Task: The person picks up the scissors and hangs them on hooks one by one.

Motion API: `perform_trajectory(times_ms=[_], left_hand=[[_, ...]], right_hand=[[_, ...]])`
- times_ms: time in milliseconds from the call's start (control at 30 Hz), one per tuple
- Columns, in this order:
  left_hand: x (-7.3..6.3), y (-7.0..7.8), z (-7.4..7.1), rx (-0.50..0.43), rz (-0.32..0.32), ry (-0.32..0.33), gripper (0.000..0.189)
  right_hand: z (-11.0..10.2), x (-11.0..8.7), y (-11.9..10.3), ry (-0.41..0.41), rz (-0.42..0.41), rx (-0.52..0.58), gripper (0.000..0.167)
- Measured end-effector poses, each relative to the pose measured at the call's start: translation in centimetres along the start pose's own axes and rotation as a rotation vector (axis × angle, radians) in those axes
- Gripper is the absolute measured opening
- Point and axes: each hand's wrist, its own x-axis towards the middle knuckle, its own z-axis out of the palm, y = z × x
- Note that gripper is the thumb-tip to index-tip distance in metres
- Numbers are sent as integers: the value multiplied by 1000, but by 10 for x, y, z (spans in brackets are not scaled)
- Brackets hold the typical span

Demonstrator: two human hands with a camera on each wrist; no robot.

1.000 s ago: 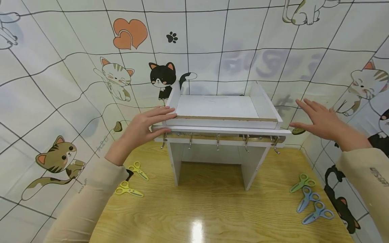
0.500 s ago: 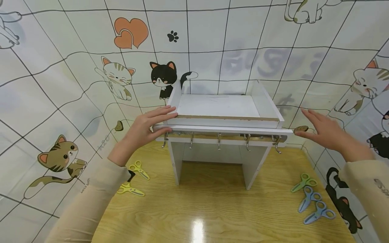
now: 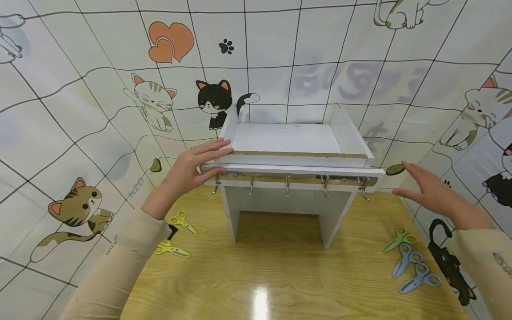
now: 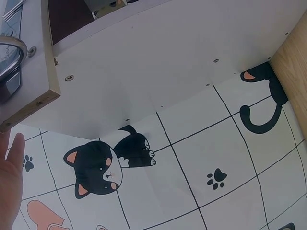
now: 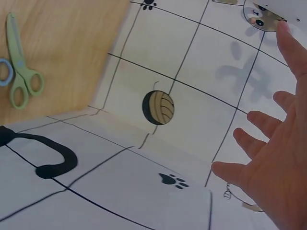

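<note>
A small white shelf point(image 3: 284, 138) with a tray-like top and a front row of several metal hooks point(image 3: 287, 184) stands on the table against the back wall. My left hand point(image 3: 188, 173) touches the left end of its top, fingers extended over the edge and thumb lower at the front board. In the left wrist view, part of that hand point(image 4: 10, 179) shows beneath the board's corner, beside the white side panel point(image 4: 144, 67). To the right of the shelf, my right hand point(image 3: 436, 191) hovers in the air with fingers spread, holding nothing.
Yellow scissors point(image 3: 183, 223) and another yellow pair point(image 3: 173, 250) lie on the wooden table point(image 3: 264, 271) at left. At right are green scissors point(image 3: 400, 240) and two blue pairs point(image 3: 420, 278). A cat-printed cloth point(image 3: 272, 84) encloses the back and sides.
My right hand has moved down and slightly to the right, from about the tray's height to just below the front board. The left hand has stayed on the shelf's left end.
</note>
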Motion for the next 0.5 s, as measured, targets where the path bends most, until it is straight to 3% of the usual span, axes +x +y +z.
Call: perform_trajectory(times_ms=[500], left_hand=[[-1,1,1,-2,4,12,55]], right_hand=[[45,-41,12,-40,72,225,90]])
